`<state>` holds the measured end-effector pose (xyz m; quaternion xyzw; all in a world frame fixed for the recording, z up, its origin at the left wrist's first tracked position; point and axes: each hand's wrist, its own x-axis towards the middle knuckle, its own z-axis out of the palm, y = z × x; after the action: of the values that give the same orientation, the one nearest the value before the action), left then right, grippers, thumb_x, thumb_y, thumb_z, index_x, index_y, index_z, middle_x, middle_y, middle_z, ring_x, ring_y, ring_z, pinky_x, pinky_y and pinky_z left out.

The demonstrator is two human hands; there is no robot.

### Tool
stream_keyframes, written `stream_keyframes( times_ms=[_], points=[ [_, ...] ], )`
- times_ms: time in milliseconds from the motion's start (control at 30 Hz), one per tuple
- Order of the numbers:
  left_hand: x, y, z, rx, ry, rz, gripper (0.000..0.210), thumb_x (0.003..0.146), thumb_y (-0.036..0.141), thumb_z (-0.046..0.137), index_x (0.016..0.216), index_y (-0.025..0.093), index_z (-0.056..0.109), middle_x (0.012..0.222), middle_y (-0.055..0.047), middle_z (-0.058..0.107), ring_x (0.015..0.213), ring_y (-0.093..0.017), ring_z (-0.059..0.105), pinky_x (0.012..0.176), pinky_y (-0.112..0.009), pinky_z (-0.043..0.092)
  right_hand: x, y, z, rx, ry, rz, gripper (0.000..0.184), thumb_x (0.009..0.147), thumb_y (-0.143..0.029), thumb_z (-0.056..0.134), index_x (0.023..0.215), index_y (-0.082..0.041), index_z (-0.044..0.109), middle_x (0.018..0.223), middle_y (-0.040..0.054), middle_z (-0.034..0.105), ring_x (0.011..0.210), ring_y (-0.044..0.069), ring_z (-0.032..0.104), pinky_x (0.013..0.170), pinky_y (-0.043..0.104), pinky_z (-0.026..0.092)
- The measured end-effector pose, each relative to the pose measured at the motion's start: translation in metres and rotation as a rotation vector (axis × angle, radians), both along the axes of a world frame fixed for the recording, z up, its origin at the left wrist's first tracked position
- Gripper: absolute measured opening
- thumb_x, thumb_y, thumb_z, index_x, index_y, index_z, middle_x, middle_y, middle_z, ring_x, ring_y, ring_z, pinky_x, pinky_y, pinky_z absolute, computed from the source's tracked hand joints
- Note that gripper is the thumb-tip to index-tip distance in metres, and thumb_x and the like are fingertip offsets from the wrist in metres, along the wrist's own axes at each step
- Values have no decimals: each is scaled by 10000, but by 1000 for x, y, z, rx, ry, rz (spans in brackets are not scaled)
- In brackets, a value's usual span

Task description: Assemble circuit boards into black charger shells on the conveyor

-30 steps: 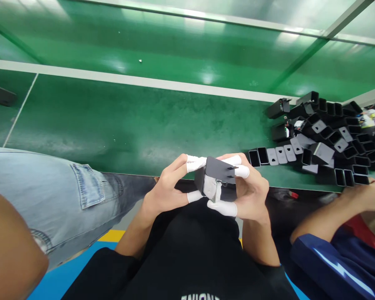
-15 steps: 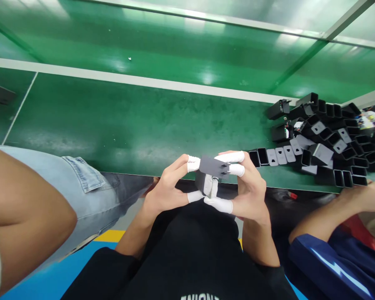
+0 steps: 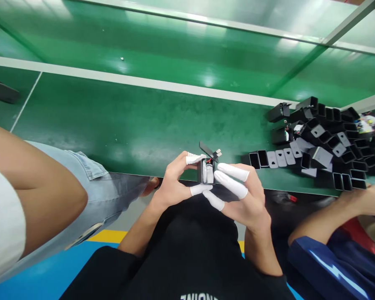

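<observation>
My left hand, white finger cots on its fingertips, grips a black rectangular casing from the left. The casing's open end faces up toward me and shows white-wrapped contents with a bit of red wire at the top. A dark flat piece with pale prongs or connectors sticks out above the opening. My right hand, also in white finger cots, has its fingers stretched out and apart from the thumb. Its fingertips are at the casing's right and lower edges; whether they touch it I cannot tell.
Many black casings and several light grey end plates lie on the green table at the right. A co-worker's arm is at the right edge, another person's bent arm at the left. A dark object lies far left.
The dark flat piece has swung up away from in front of the casing, so the opening now shows. My right fingers have let go of that piece and moved down.
</observation>
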<state>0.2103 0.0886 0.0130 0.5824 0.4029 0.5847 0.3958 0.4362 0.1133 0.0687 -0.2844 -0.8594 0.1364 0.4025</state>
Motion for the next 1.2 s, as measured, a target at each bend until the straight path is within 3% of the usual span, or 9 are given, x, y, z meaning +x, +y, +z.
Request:
stream_keyframes(
  times_ms=[200,367,533,633,767,867,1000,1200],
  points=[
    [5,-1,5,36,65,80,718,760,260,1028,1414,258,732,1161,-65,702,1044,-210,732,890,-354,728,0,1,-10,114,-92,40,589,879,-68,861,1434,-181,699,1307,149,805,1266,316,754,998,517,681],
    [11,-1,10,36,87,133,661,751,257,1028,1349,242,747,1092,-38,686,971,-188,733,844,-333,727,0,2,-26,224,-50,-18,383,909,-56,804,1239,-245,758,1286,97,813,1273,287,768,999,504,700],
    [13,-1,12,24,108,158,643,735,281,1037,1314,240,762,1057,-32,687,938,-192,715,811,-333,705,5,3,-40,245,-47,-37,458,846,-64,863,1196,-349,785,1356,44,814,1237,303,790,962,523,720],
    [9,1,9,65,133,159,718,715,309,1054,1365,251,753,1083,-50,715,955,-214,713,847,-370,682,5,1,-45,182,13,-51,590,814,-122,924,1303,-413,768,1327,40,826,1137,327,821,867,536,739],
    [-2,3,1,144,38,-22,922,685,411,1076,1513,276,694,1293,-132,735,1180,-314,726,1018,-480,664,-4,-3,-47,-34,264,-65,819,755,-244,1009,1493,-388,685,1254,103,820,1043,343,823,773,519,739],
    [-5,3,-6,41,-144,-146,921,715,432,1062,1543,298,682,1333,-134,722,1205,-314,758,1025,-449,682,-16,-2,-49,-360,516,-42,799,736,-395,1033,1453,-366,683,1239,108,789,1084,335,806,840,532,733],
    [-2,5,-12,-109,-297,-58,784,743,420,1051,1452,294,742,1336,-119,756,1172,-282,797,999,-377,697,-33,5,-58,-793,714,-9,815,682,-605,1035,1354,-310,681,1280,122,770,1144,319,801,952,509,717],
    [4,7,-13,-209,-348,91,685,769,450,1027,1370,259,757,1290,-117,801,1059,-240,817,958,-364,706,-50,14,-58,-1122,842,-59,722,702,-627,998,1263,-297,687,1295,119,804,1162,319,808,1034,514,693]
  ],
)
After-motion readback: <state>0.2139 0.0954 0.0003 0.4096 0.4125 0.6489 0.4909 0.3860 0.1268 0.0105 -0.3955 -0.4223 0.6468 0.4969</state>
